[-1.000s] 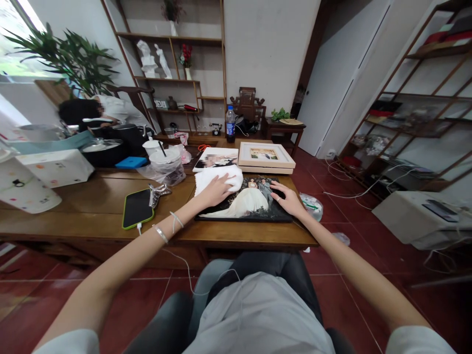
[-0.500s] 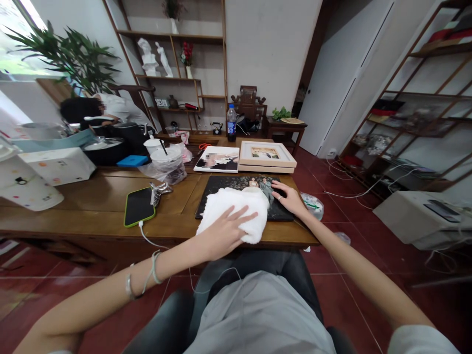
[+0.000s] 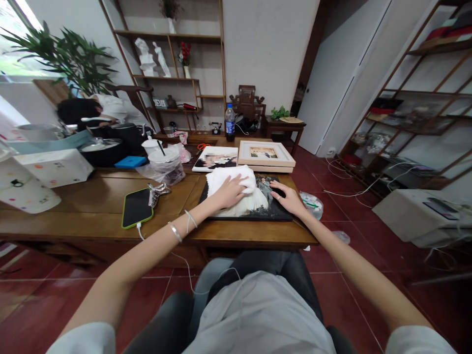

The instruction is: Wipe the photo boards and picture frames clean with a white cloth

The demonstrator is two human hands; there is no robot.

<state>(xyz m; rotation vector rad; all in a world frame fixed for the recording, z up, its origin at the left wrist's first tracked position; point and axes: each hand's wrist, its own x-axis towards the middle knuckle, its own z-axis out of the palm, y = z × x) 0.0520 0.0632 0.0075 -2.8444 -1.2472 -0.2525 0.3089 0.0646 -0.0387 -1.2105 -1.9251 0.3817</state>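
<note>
Photo panel point(image 3: 275, 210): centre of frame, lying flat, partly under a white cloth point(image 3: 216, 178).
Left hand point(image 3: 229, 192): palm down on the cloth, fingers spread.
Right hand point(image 3: 289, 199): open, fingertips on the panel's right side.
Good wiping: likely light, even pressure, right hand bracing.
Wooden table point(image 3: 92, 194): phone point(image 3: 137, 208) left of centre.
Room: shelves point(image 3: 191, 36) upper left, pale door point(image 3: 339, 83) upper right, red floor point(image 3: 368, 231) lower right.

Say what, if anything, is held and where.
Nothing is visibly gripped: the left hand lies spread atop the white cloth; the right hand rests on the photo panel, right side.
</note>
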